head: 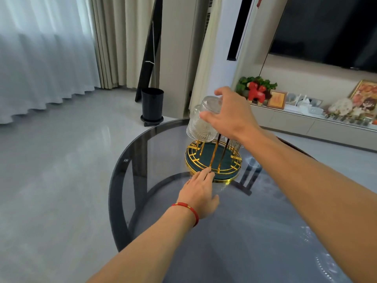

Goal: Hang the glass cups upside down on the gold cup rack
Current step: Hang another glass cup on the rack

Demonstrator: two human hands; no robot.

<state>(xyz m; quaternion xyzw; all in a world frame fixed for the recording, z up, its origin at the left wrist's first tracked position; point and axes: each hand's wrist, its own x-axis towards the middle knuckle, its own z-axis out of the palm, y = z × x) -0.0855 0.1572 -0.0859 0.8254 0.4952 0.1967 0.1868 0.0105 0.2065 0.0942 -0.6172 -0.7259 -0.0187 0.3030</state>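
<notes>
Gripping inverted glass cup [206, 119]: right hand [228, 117]

round smoked-glass table [142, 152], gold cup rack [213, 167] standing on it, left hand [201, 190] resting beside

Landmark: rack [213, 160], on the far part of the round glass table [130, 180].

- Above rack: blocked. Right hand [230, 115] grips an upturned cup [206, 121] over the prongs; a second cup sits just behind it.
- Right of rack: forearm crosses overhead; another cup [234, 145] hangs beneath it.
- Near side of rack: left hand [201, 193] lies on the glass, fingertips at the gold rim.
- Left of rack: bare glass out to the table edge, open approach.
- Near of the left hand: wide bare tabletop.
- Beyond rack: floor, black bin [152, 106] well apart.
</notes>
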